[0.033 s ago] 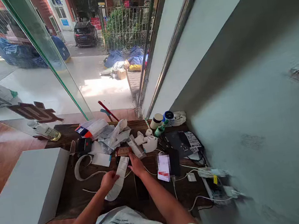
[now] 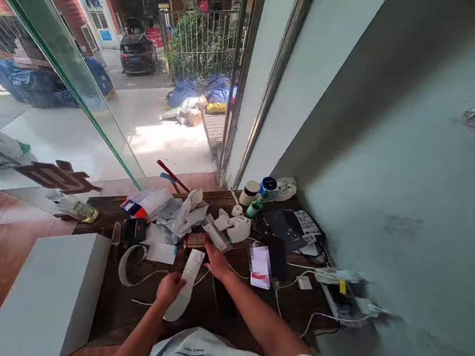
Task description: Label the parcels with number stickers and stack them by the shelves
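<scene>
A strip of white labels [image 2: 184, 297] runs out from a small dark box-like device with a reddish-brown top [image 2: 196, 240] and hangs down toward my body. My left hand [image 2: 170, 288] pinches the left edge of this strip, fingers closed. At the device's right side, my right hand [image 2: 217, 262] has its thumb and fingers closed round the edge, beside the strip's upper end. The underside of the device and part of its front are hidden by the strip and the hand. A loose curl of white strip [image 2: 124, 272] lies to the left.
On the dark wooden table [image 2: 110, 311] stand a large white box [image 2: 39, 303] and a black device [image 2: 134, 231]. Crumpled plastic and paper [image 2: 176, 215] lie behind my hands. A phone [image 2: 259, 265], a green bottle [image 2: 253, 207], jars, a black parcel bag [image 2: 285, 227] and cables lie to the right.
My left hand has shifted slightly left, drawing the label strip's lower end a little the same way. The right hand stays at the device.
</scene>
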The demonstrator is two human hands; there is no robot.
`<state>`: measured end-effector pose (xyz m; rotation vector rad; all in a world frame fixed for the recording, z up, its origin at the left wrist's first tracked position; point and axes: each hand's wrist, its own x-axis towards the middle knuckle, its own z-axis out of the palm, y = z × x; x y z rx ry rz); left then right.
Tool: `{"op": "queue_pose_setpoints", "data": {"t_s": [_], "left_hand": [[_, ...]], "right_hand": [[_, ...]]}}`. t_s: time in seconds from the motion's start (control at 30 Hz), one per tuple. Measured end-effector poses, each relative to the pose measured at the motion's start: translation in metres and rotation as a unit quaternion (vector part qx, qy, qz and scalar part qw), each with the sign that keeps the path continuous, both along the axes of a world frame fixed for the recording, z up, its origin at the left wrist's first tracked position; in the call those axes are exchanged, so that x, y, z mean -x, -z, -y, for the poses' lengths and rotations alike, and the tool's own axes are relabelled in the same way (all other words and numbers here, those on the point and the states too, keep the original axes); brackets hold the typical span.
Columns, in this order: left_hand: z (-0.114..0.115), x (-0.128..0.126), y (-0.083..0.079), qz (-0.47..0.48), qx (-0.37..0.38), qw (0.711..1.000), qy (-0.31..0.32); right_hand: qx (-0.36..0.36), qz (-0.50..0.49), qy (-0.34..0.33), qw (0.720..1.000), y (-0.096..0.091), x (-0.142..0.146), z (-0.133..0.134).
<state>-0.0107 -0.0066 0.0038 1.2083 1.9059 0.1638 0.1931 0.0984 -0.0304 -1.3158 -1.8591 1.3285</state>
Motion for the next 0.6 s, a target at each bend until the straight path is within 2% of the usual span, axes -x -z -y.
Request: {"op": "queue_pose_setpoints", "data": {"t_s": [0.1, 0.2, 0.27, 0.33, 0.4, 0.47, 0.53, 0.6], "left_hand": [[0.024, 0.027, -0.014, 0.019, -0.003, 0.999, -0.031], [0.054, 0.04, -0.036, 0.084, -0.049, 0.992, -0.083], [0.07, 0.038, -0.054, 0.169, -0.104, 0.966, -0.163], [0.079, 0.033, -0.071, 0.244, -0.158, 0.921, -0.26], [0.086, 0.028, -0.087, 0.276, -0.194, 0.882, -0.33], [0.094, 0.027, -0.103, 0.288, -0.224, 0.858, -0.362], [0.109, 0.031, -0.12, 0.298, -0.253, 0.843, -0.369], [0.133, 0.041, -0.139, 0.309, -0.277, 0.838, -0.354]], "right_hand": [[0.006, -0.008, 0.003, 1.0, -0.006, 0.001, 0.002], [0.04, -0.029, 0.01, 0.999, -0.012, 0.007, 0.024], [0.095, -0.05, -0.008, 0.994, -0.016, 0.013, 0.048], [0.179, -0.072, -0.063, 0.979, -0.022, 0.022, 0.075], [0.273, -0.09, -0.144, 0.947, -0.033, 0.034, 0.1], [0.354, -0.099, -0.231, 0.901, -0.047, 0.05, 0.122], [0.452, -0.123, -0.314, 0.826, -0.064, 0.071, 0.143], [0.531, -0.192, -0.352, 0.747, -0.083, 0.099, 0.164]]}}
